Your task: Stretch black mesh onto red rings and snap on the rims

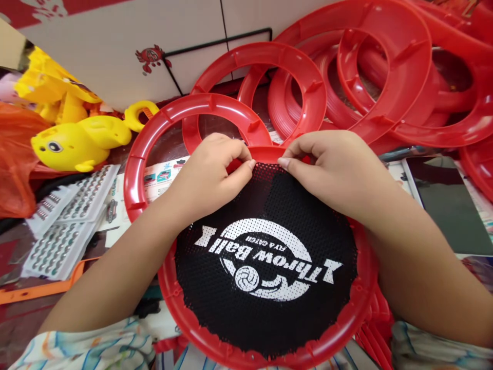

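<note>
A black mesh net (269, 200) printed with "Throw Ball" in white spans a round red plastic ring (173, 300) in front of me. At the ring's far edge, my left hand (215, 172) pinches the net's border between thumb and bent fingers. My right hand (333, 172) does the same a short way to the right, thumb on the mesh. Between the two thumbs a strip of the red rim shows. Elsewhere the net's edge meets the ring all round, partly behind my right forearm.
Loose red rings (144, 149) lean and pile up behind, against a white box (115, 56). To the left are a yellow toy figure (82, 141), trays of small metal parts (63, 246) and an orange strap (42, 293). A dark flat tablet-like panel (447, 200) lies right.
</note>
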### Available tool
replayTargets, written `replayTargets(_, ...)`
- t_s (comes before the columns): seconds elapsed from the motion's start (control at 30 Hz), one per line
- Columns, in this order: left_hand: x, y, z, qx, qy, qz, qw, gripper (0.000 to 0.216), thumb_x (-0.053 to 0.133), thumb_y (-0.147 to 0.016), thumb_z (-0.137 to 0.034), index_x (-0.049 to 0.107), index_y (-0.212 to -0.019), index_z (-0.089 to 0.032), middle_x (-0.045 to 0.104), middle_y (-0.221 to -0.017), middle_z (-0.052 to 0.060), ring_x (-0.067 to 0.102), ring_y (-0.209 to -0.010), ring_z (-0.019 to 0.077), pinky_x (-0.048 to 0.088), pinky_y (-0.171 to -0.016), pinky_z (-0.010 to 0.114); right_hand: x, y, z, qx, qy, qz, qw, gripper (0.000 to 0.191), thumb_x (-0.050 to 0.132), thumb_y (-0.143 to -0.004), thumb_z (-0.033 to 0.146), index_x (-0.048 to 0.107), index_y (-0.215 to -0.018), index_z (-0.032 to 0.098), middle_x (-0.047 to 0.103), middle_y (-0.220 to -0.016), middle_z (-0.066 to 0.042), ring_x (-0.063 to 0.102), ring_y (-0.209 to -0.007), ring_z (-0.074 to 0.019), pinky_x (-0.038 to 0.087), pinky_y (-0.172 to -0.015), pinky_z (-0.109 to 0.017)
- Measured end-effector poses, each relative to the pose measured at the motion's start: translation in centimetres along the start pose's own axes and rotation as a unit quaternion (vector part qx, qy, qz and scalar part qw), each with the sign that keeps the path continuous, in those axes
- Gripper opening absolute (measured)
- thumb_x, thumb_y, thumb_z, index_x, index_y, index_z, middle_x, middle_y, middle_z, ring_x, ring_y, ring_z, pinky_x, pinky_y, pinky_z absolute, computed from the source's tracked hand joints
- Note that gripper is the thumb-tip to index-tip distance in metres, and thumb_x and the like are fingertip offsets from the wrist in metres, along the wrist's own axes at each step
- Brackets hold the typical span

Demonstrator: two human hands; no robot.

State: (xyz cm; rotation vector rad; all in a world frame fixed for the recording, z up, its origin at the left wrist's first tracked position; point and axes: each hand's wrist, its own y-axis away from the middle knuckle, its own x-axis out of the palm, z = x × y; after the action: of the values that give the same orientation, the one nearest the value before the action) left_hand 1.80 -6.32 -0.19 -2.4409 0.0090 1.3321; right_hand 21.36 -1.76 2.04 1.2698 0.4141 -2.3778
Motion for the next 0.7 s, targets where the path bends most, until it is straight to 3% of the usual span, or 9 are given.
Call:
replayTargets(0.17, -0.1, 0.2, 0.0, 0.020, -0.014, 0.011, 1.000, 0.013, 0.053, -0.088, -0.020, 0.061, -0.078, -0.020, 0.069, -0.084, 0.003, 0.063, -0.086, 0.0202, 0.050, -0.086, 0.036, 0.4, -0.2, 0.0, 0.011, -0.021, -0.034, 0.999, 0.010, 0.064, -0.084, 0.019, 0.071, -0.078, 0.019, 0.069, -0.075, -0.002, 0.060, -0.069, -0.0160, 0.042, -0.066, -0.031)
replayTargets(0.3, -0.1, 0.4, 0.1, 0.080, -0.006, 0.004, 0.997, 0.015, 0.051, -0.090, -0.014, 0.064, -0.096, -0.017, 0.070, -0.100, 0.007, 0.064, -0.102, 0.0207, 0.049, -0.095, 0.037, -1.3, 0.1, -0.8, 0.014, -0.021, -0.083, 0.996, 0.015, 0.065, -0.087, 0.025, 0.071, -0.075, 0.019, 0.066, -0.067, 0.000, 0.056, -0.061, -0.0124, 0.041, -0.063, -0.029)
replayTargets(0.4, -0.1, 0.6, 0.1, 0.106, -0.002, 0.026, 0.994, 0.021, 0.049, -0.093, -0.015, 0.064, -0.107, -0.015, 0.068, -0.115, 0.010, 0.062, -0.113, 0.0219, 0.048, -0.103, 0.039, -2.7, 0.3, -1.5, -0.031, -0.008, -0.025, 0.999, 0.017, 0.065, -0.084, 0.024, 0.073, -0.070, 0.021, 0.065, -0.063, 0.002, 0.057, -0.058, -0.0119, 0.041, -0.060, -0.028)
replayTargets(0.5, -0.2, 0.6, 0.0, 0.109, -0.012, 0.050, 0.993, 0.024, 0.048, -0.095, -0.019, 0.063, -0.113, -0.018, 0.065, -0.123, 0.010, 0.060, -0.120, 0.0227, 0.047, -0.108, 0.041, -3.1, 0.2, -2.0, -0.088, -0.010, 0.044, 0.995, 0.011, 0.068, -0.083, 0.026, 0.077, -0.077, 0.027, 0.071, -0.075, 0.002, 0.062, -0.066, -0.0143, 0.044, -0.060, -0.030)
replayTargets(0.6, -0.2, 0.6, 0.0, 0.107, -0.024, 0.059, 0.992, 0.023, 0.049, -0.096, -0.023, 0.064, -0.113, -0.018, 0.065, -0.123, 0.010, 0.060, -0.121, 0.0231, 0.047, -0.108, 0.042, -2.4, -0.1, -2.1, -0.106, -0.004, 0.068, 0.992, 0.008, 0.072, -0.082, 0.024, 0.077, -0.083, 0.030, 0.073, -0.085, 0.003, 0.065, -0.078, -0.0156, 0.049, -0.072, -0.031)
replayTargets(0.7, -0.2, 0.6, 0.0, 0.101, -0.031, 0.065, 0.992, 0.023, 0.049, -0.095, -0.023, 0.065, -0.111, -0.020, 0.066, -0.123, 0.009, 0.061, -0.119, 0.0234, 0.048, -0.108, 0.043, -1.7, -0.3, -1.8, -0.106, 0.000, 0.068, 0.992, 0.006, 0.073, -0.082, 0.025, 0.075, -0.077, 0.028, 0.071, -0.081, 0.003, 0.063, -0.076, -0.0151, 0.047, -0.072, -0.031)
